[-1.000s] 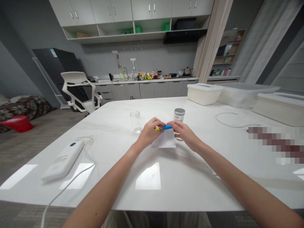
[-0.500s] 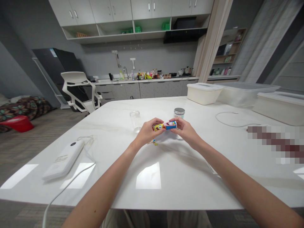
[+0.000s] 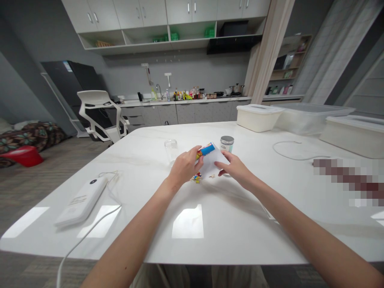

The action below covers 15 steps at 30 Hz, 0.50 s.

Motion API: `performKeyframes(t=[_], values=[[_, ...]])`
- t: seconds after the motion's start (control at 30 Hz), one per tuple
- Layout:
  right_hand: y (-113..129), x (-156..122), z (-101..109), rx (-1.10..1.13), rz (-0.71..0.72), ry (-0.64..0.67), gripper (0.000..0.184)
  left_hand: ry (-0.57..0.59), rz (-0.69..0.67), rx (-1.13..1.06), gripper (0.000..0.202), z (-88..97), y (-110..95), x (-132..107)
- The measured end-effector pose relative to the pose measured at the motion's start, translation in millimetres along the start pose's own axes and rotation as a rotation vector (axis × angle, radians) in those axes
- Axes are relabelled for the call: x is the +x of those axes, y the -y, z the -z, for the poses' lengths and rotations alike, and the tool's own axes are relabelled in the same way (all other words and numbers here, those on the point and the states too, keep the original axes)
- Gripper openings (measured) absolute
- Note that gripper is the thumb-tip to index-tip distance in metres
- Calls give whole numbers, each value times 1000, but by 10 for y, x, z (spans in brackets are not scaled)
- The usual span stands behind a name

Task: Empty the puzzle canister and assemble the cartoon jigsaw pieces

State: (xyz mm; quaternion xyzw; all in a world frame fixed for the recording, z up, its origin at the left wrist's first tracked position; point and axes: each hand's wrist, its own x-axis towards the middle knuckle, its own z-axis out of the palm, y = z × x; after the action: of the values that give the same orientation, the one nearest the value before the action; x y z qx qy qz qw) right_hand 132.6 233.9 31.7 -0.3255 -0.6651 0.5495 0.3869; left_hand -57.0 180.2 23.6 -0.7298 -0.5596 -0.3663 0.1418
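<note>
Both hands hold a small white packet with a blue and yellow printed top edge, tilted up to the right above the white table. My left hand is closed on the packet's left end. My right hand pinches its lower right side. A few small colourful pieces lie on the table just under the packet. A clear glass stands just left of my hands, and a small jar with a grey lid stands behind the packet.
A white power bank with a white cable lies at the left. White lidded bins and another cable sit at the back right. A white office chair and a kitchen counter stand beyond the table.
The packet was held level, then turned and tilted up to the right. Small colourful pieces have dropped from it onto the table.
</note>
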Motion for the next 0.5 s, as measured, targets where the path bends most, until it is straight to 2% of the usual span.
performKeyframes(t=[0.1,0.23,0.33,0.4,0.5], values=[[17,-18,-6,40,33,27,26,19,40,-63,29,-12,-19,1],[65,-60,-22,107,94,145,42,-11,115,-160,28,-46,-48,-4],[78,-73,-32,200,119,219,54,-4,101,-287,31,-74,-49,-11],[60,-55,-31,209,136,214,59,21,100,-393,36,-92,-40,-14],[18,-8,-26,141,168,117,54,56,123,-494,37,-119,-36,-16]])
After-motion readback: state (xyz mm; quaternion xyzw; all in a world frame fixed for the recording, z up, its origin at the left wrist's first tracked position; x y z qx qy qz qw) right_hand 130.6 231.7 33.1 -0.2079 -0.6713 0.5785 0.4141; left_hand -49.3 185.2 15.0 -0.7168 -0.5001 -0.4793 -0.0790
